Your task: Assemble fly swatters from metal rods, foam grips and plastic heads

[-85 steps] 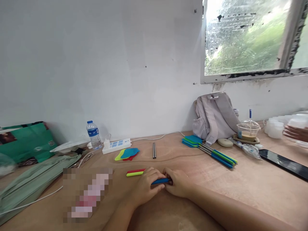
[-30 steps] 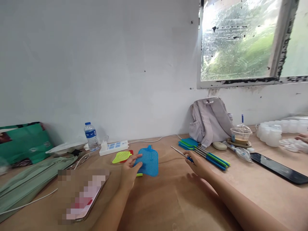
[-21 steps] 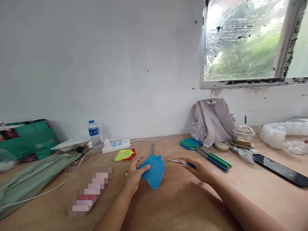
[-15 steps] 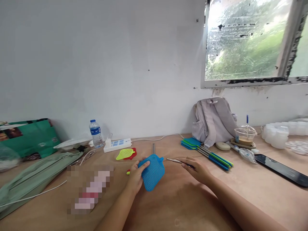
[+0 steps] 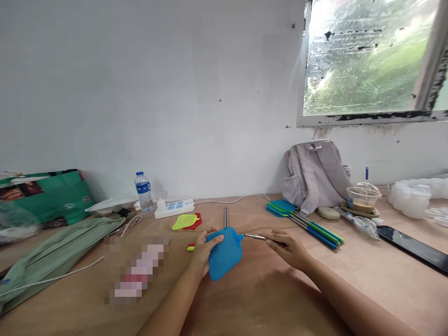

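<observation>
My left hand (image 5: 206,252) grips a blue perforated fly swatter head (image 5: 227,255) by its left edge, its narrow neck pointing right. A thin metal rod (image 5: 255,237) is pinched in my right hand (image 5: 285,247), and its tip meets the neck of the swatter head; whether it sits inside cannot be seen. The rod's far end is hidden by my palm. Beyond the left hand lie a yellow-green swatter head (image 5: 184,221) and a red one (image 5: 196,221). Metal rods (image 5: 226,215) stand out behind the blue head. Red and green handle ends (image 5: 191,247) peek out beside my left hand.
Several fly swatters (image 5: 311,226) with blue and green handles lie to the right, before a grey backpack (image 5: 315,177). A power strip (image 5: 174,208) and water bottle (image 5: 143,191) stand back left. Farther right are a cup (image 5: 363,198), a black phone-like slab (image 5: 415,247) and white bottles (image 5: 411,198).
The rod's tip and the blue head's neck, apart before, now touch. The blue head has turned slightly, its neck now pointing more to the right. The whole view has shifted a little.
</observation>
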`<state>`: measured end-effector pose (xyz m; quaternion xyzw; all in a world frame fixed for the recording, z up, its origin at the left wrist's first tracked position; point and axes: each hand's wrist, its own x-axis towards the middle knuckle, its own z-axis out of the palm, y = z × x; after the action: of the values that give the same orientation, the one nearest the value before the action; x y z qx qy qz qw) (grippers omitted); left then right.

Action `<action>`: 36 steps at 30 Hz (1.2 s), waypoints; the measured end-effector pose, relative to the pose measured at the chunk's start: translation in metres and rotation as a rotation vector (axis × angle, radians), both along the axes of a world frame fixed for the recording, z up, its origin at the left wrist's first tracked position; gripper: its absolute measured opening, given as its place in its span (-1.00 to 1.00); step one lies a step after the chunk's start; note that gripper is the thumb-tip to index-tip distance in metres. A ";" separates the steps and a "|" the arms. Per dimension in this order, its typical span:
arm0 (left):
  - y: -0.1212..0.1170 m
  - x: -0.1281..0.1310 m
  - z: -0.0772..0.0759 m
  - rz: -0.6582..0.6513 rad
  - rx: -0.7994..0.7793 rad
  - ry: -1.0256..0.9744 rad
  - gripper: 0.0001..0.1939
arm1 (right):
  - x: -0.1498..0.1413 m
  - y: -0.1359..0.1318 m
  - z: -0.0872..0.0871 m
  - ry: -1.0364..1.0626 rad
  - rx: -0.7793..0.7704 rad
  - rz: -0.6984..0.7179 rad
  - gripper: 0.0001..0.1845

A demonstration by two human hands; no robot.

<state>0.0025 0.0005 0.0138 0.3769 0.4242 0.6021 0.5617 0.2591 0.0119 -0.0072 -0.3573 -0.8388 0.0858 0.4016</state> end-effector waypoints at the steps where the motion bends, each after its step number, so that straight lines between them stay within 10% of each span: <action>1: 0.000 0.000 -0.001 -0.005 0.004 0.003 -0.51 | 0.000 0.000 -0.001 0.000 -0.002 0.005 -0.60; 20: -0.008 0.005 -0.002 -0.005 -0.050 0.147 -0.53 | 0.009 -0.013 0.017 -0.370 0.178 -0.079 -0.72; 36: -0.014 0.009 -0.006 -0.051 0.026 0.188 -0.52 | -0.003 -0.014 0.007 -0.315 0.016 0.004 -0.71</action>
<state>0.0111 -0.0135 0.0083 0.4494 0.4575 0.5551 0.5297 0.2561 -0.0022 -0.0006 -0.3615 -0.8928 0.0225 0.2677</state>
